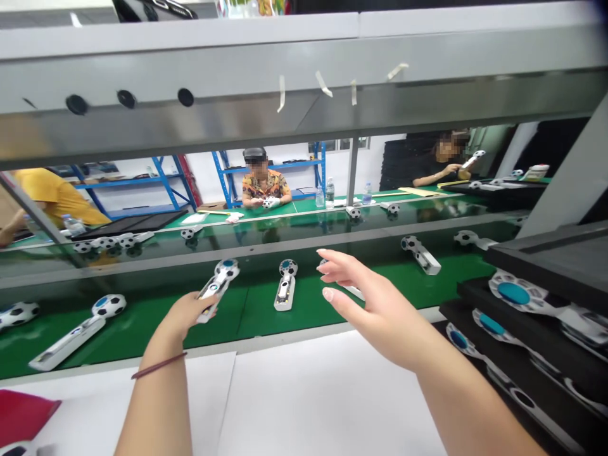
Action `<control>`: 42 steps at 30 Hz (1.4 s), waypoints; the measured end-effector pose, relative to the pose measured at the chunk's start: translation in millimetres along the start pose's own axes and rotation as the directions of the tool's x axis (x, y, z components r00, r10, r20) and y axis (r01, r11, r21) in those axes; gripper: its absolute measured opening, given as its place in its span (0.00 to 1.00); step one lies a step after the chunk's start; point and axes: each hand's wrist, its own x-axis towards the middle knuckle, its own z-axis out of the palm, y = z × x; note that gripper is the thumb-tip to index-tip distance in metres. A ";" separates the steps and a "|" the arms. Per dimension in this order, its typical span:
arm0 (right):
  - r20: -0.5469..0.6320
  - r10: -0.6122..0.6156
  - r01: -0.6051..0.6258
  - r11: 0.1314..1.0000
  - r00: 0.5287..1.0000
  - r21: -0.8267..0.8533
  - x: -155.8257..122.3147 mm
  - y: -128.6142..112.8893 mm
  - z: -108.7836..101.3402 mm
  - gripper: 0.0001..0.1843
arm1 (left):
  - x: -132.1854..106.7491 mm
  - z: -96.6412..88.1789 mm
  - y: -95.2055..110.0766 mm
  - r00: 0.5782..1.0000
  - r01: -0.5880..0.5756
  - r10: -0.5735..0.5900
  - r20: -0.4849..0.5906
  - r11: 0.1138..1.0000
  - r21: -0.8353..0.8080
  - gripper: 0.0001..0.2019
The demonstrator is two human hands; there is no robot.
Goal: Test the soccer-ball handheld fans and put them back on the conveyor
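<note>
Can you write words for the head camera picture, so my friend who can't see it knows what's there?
Two bare hands reach over a green conveyor belt lined with white soccer-ball-topped gadgets. The left hand touches one gadget, while the open right hand hovers near another gadget. Across the belt, a person sits holding a similar gadget.

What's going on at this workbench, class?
A person's left hand is at the handle of a white soccer-ball-headed device above a green conveyor belt. Their open right hand hovers beside a second device. More devices lie along the belt, and black trays at the right hold blue-centred parts. Further off, one co-worker and another co-worker each handle a similar piece.
</note>
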 end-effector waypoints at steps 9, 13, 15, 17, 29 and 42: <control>-0.068 0.215 -0.067 0.564 0.974 0.823 23.4 7.1 10.8 0.45 | -130.6 79.6 120.6 0.824 -0.321 0.423 0.378 0.897 -0.304 0.22; -0.191 0.263 0.049 0.466 0.946 0.883 25.0 6.1 6.6 0.27 | -158.2 114.9 124.3 0.778 -0.270 0.450 0.438 0.869 -0.413 0.25; -0.177 0.246 0.048 0.454 0.953 0.890 24.3 6.6 4.9 0.26 | -159.5 123.9 120.8 0.749 -0.193 0.466 0.471 0.833 -0.518 0.24; -0.132 0.202 0.030 0.442 0.970 0.896 23.5 7.1 3.8 0.26 | -157.4 127.6 117.6 0.731 -0.133 0.471 0.494 0.808 -0.574 0.24; -0.024 0.154 -0.047 0.441 0.988 0.896 18.6 1.1 -1.1 0.28 | -161.0 129.1 120.3 0.755 -0.066 0.413 0.509 0.820 -0.568 0.18; -0.106 0.152 0.017 0.492 0.983 0.871 15.9 -5.2 0.5 0.27 | -166.3 126.9 122.2 0.744 -0.073 0.431 0.511 0.813 -0.578 0.27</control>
